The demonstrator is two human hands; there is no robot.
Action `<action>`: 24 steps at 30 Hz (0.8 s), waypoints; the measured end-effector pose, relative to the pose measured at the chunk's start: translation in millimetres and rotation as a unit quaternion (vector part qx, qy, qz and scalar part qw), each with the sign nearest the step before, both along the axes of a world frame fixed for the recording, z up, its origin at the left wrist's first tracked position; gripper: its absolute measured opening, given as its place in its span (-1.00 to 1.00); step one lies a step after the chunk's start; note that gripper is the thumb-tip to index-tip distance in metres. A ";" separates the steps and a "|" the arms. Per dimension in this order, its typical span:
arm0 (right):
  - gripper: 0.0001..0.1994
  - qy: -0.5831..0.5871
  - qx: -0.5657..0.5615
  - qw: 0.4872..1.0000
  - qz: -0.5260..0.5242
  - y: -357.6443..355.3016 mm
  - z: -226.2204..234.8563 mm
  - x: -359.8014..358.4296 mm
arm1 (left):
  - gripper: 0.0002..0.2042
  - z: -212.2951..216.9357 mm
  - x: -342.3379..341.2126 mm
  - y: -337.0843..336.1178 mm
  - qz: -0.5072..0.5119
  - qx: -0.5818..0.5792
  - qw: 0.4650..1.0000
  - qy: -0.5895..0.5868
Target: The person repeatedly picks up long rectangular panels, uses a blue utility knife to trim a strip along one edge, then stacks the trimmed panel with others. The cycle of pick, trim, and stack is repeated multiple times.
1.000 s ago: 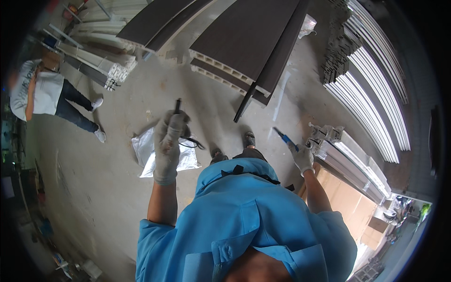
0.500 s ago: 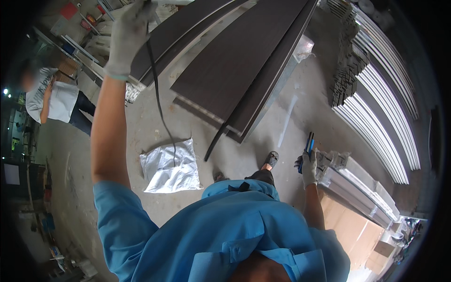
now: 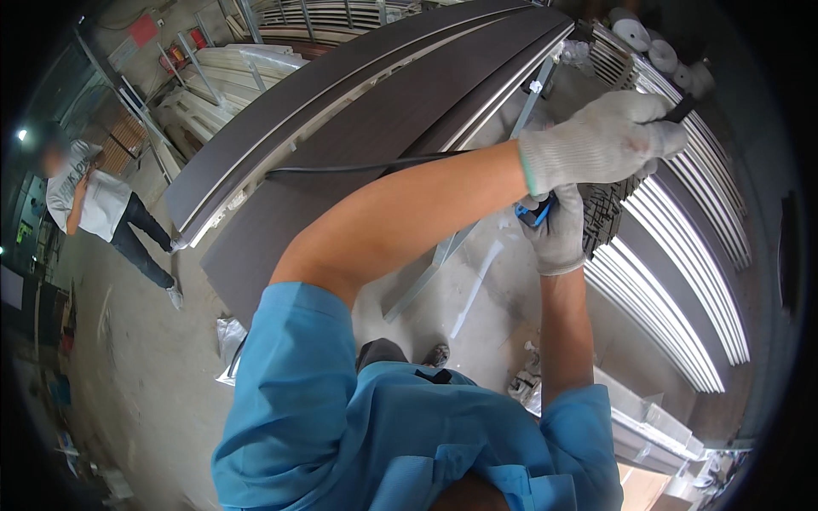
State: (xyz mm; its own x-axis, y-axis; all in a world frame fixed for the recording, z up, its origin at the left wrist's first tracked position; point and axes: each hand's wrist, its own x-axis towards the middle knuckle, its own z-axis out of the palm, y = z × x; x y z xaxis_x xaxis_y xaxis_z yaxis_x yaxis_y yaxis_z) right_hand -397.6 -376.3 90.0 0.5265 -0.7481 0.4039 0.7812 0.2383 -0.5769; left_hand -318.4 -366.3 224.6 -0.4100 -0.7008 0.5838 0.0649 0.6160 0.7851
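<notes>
My left hand (image 3: 609,140), in a whitish knit glove, reaches across to the right. Its fingers are closed on one end of a black strip (image 3: 679,109). A further length of black strip (image 3: 358,167) lies over the dark panels (image 3: 349,136) and passes behind my left forearm. Just below the left hand, my right hand (image 3: 560,230), also gloved, is closed round a blue-and-black hand tool (image 3: 535,213). The tool's working end is hidden behind the left glove, so its exact kind does not show.
Bundles of pale metal profiles (image 3: 673,281) lie at the right, with white rolls (image 3: 630,34) behind them. A co-worker (image 3: 102,196) stands at the left. A metal support leg (image 3: 439,251) slants below the panels. Wrapped profiles (image 3: 639,409) lie at the lower right.
My left hand has swung from the far left across to the right, with the black strip. The right hand has risen close beneath it. My body has turned, and the white sack is mostly hidden.
</notes>
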 end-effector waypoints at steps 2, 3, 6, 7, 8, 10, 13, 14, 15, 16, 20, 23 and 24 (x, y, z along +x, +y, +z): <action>-0.80 -0.036 0.003 0.999 0.012 -22.9 6.8 -3.8 | -0.57 -12.6 13.0 -22.0 0.002 0.036 0.999 0.038; -0.80 0.023 0.041 0.997 -0.064 -29.8 5.9 -8.8 | -0.50 -22.9 27.6 -30.6 -0.009 0.034 0.997 0.067; -0.81 0.051 0.065 0.991 -0.105 -76.8 17.5 -33.9 | -0.33 -64.7 94.5 -40.2 0.279 -0.167 0.905 -0.273; -0.80 0.069 0.045 0.984 -0.156 -97.9 23.6 -42.3 | -0.29 -79.8 118.5 -36.3 0.303 -0.146 0.863 -0.377; -0.79 0.079 0.018 0.978 -0.194 -120.9 31.8 -51.9 | -0.29 -91.7 144.2 -31.0 0.273 -0.185 0.837 -0.436; -0.77 0.039 0.021 0.980 -0.194 -171.2 54.3 -74.2 | -0.52 -106.5 190.9 -23.9 0.222 0.037 0.880 -0.418; -0.76 0.011 0.003 0.955 -0.296 -249.3 100.6 -101.9 | -0.68 -110.1 250.2 -24.6 0.261 0.237 0.910 -0.219; -0.77 -0.003 0.027 0.943 -0.332 -275.1 115.4 -102.5 | -0.70 -110.0 264.1 -35.9 0.287 0.185 0.927 -0.155; -0.76 -0.014 -0.029 0.960 -0.277 -299.4 127.5 -94.1 | -0.73 -111.6 275.6 -55.7 0.299 0.124 0.941 -0.099; -0.76 -0.029 -0.060 0.959 -0.275 -326.6 138.4 -75.9 | -0.75 -113.7 287.4 -75.5 0.350 0.127 0.925 -0.074; -0.62 0.238 -0.165 0.907 -0.306 -405.2 157.1 7.1 | -0.78 -132.0 348.6 -224.8 0.545 0.192 0.814 -0.062; -0.61 0.359 -0.196 0.854 -0.320 -420.0 131.2 11.4 | -0.70 -204.2 394.7 -330.8 0.560 0.264 0.732 -0.283; -0.61 0.349 -0.220 0.858 -0.307 -417.5 115.5 -1.0 | -0.66 -233.6 408.9 -367.4 0.528 0.301 0.743 -0.281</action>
State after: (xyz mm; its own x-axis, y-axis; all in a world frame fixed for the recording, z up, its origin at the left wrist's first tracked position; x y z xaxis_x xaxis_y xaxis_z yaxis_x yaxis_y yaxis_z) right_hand -398.6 -793.8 205.5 0.3158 -0.8275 0.4642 0.1086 -0.4545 -0.8841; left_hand 90.5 -733.7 -9.0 0.4936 -0.8695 -0.0202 -0.6472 -0.3827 0.6593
